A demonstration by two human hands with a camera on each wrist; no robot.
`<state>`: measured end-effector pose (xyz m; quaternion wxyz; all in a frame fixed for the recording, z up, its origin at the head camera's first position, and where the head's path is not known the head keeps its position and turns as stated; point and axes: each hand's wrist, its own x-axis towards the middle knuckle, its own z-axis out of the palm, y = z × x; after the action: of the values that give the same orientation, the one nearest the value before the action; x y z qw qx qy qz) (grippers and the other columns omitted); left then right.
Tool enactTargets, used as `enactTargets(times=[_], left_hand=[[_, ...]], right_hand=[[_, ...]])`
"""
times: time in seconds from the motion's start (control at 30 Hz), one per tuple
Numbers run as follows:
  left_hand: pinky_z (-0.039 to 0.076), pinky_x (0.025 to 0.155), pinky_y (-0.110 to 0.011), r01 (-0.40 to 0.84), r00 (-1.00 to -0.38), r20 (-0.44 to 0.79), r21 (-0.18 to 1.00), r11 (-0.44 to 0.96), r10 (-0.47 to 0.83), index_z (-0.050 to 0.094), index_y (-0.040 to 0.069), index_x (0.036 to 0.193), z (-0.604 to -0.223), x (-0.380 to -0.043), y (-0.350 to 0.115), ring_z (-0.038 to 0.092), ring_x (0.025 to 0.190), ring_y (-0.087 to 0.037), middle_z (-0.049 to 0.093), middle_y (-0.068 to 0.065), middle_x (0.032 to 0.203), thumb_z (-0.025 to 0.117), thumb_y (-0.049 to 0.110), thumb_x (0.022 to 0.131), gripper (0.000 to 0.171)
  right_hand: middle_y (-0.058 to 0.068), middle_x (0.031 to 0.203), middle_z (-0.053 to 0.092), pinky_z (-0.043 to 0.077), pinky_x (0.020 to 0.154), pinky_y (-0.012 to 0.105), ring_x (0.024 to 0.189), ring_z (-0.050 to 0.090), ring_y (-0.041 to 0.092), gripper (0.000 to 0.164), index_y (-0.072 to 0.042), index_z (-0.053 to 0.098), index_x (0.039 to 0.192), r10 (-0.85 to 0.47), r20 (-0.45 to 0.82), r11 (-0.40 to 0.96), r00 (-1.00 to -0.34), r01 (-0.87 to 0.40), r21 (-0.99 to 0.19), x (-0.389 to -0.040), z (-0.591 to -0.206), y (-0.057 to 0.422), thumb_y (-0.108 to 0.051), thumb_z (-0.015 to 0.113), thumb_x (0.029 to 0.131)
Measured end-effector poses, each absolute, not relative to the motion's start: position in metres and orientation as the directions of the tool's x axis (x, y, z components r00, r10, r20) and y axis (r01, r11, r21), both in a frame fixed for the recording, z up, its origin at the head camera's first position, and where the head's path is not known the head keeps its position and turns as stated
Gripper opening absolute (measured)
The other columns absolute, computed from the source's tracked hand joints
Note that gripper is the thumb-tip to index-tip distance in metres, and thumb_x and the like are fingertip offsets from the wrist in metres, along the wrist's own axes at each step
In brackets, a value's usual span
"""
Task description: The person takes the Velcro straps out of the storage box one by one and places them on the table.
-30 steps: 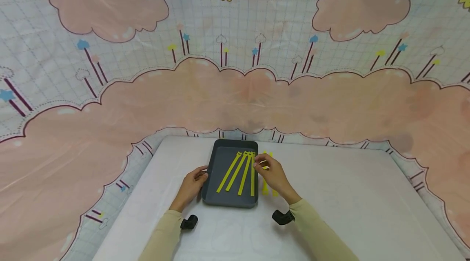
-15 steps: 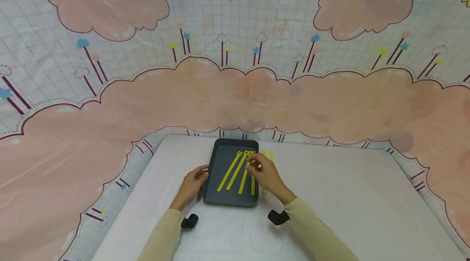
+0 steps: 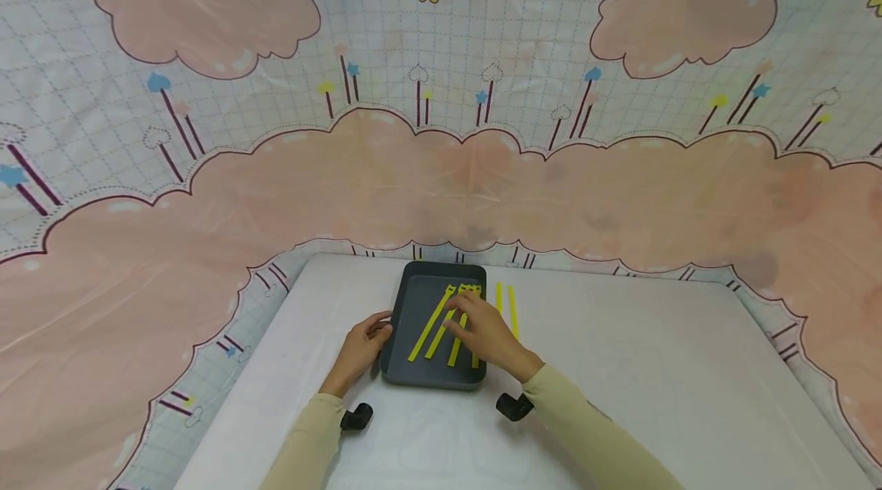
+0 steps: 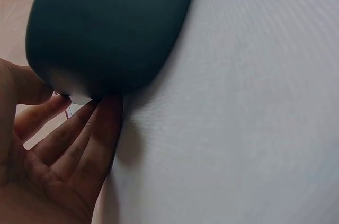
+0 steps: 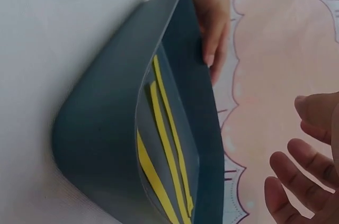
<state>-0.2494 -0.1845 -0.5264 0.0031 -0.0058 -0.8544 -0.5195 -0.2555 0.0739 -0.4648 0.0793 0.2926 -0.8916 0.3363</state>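
A dark grey rectangular tray (image 3: pixel 430 375) lies on the white table. Several flat yellow straps (image 3: pixel 427 325), each with a wider head at the far end, fan out inside it. My left hand (image 3: pixel 358 348) rests at the tray's left side; in the left wrist view its fairly straight fingers (image 4: pixel 108 123) touch the tray's outer wall (image 4: pixel 106 38). My right hand (image 3: pixel 485 333) hovers over the tray's right half, hiding parts of several straps. Its fingers are loosely bent with nothing between them, as the right wrist view shows of the hand (image 5: pixel 302 176).
Two more yellow straps (image 3: pixel 512 310) lie on the table (image 3: pixel 654 367) just right of the tray, partly behind my right hand. Behind the table hangs a backdrop (image 3: pixel 524 184) printed with clouds. Black camera mounts (image 3: pixel 357 417) sit at both wrists.
My right hand has moved left from the tray's right edge to over the straps inside, uncovering more of the straps on the table. The left hand and the tray have stayed put.
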Motion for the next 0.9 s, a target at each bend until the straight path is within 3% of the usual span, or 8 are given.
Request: enactTargets(times=[0.33,0.6,0.9], left_hand=[[0.051,0.099,-0.048,0.027,-1.000,0.024,0.886,0.463,0.013,0.055,0.009,0.139,-0.527,-0.250,-0.184,0.063,0.117,-0.033,0.066,-0.018,0.126,0.056,0.018,0.101,0.040],[0.050,0.100,-0.048,0.035,-0.999,0.031,0.885,0.464,0.018,0.055,0.009,0.139,-0.528,-0.251,-0.186,0.063,0.118,-0.033,0.066,-0.018,0.125,0.056,0.018,0.101,0.040],[0.053,0.095,-0.046,0.033,-0.999,0.030,0.891,0.453,0.014,0.056,0.008,0.139,-0.528,-0.251,-0.186,0.065,0.115,-0.032,0.067,-0.018,0.124,0.056,0.018,0.101,0.039]], right_hand=[[0.003,0.118,0.062,0.055,0.093,0.036,0.108,0.063,0.019,0.030,-0.011,0.064,0.121,-0.620,0.297,0.622,-0.726,-0.686,-0.378,-0.255,-0.457,0.065,-0.026,0.066,0.095],[0.002,0.113,0.063,0.054,0.090,0.030,0.103,0.061,0.015,0.027,-0.017,0.063,0.118,-0.696,0.309,0.623,-0.648,-0.759,-0.188,-0.265,-0.460,0.056,-0.024,0.070,0.092],[0.000,0.116,0.060,0.055,0.088,0.032,0.102,0.061,0.016,0.032,-0.018,0.062,0.123,-0.750,0.223,0.631,-0.623,-0.775,-0.042,-0.275,-0.455,0.048,-0.022,0.070,0.092]])
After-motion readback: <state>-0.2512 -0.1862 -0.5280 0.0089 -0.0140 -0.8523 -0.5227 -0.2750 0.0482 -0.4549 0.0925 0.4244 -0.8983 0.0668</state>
